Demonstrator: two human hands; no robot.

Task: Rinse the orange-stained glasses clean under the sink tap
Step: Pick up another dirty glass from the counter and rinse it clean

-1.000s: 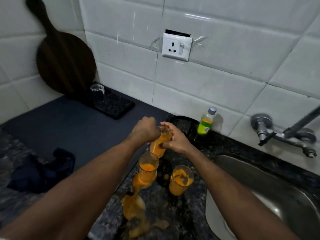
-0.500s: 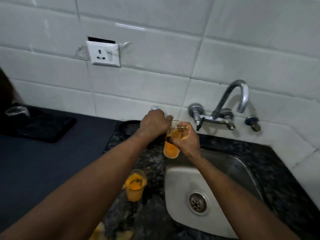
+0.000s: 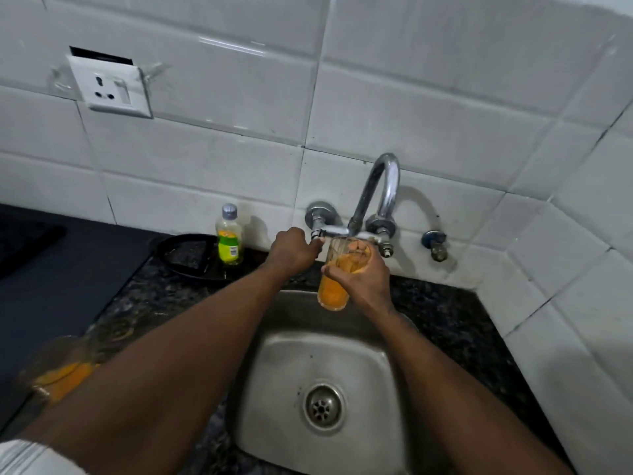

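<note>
My right hand (image 3: pixel 364 277) grips an orange-stained glass (image 3: pixel 332 293), upright, over the back of the steel sink (image 3: pixel 274 371) and below the curved tap (image 3: pixel 383 186). No water shows from the spout. My left hand (image 3: pixel 291 250) is closed around the tap's left handle (image 3: pixel 318 231) at the wall. Another orange-stained glass (image 3: pixel 65 368) stands blurred on the dark stone counter at the lower left, partly hidden by my left forearm.
A small bottle with a yellow-green label (image 3: pixel 228 236) and a black tray (image 3: pixel 186 253) stand at the wall left of the tap. A wall socket (image 3: pixel 109 87) is above the counter. A dark mat (image 3: pixel 51 286) covers the counter's left. The sink drain (image 3: pixel 322 404) lies below.
My view has swung right, onto the sink. My right hand carried the glass from the counter to under the tap. My left hand moved right onto the tap's handle.
</note>
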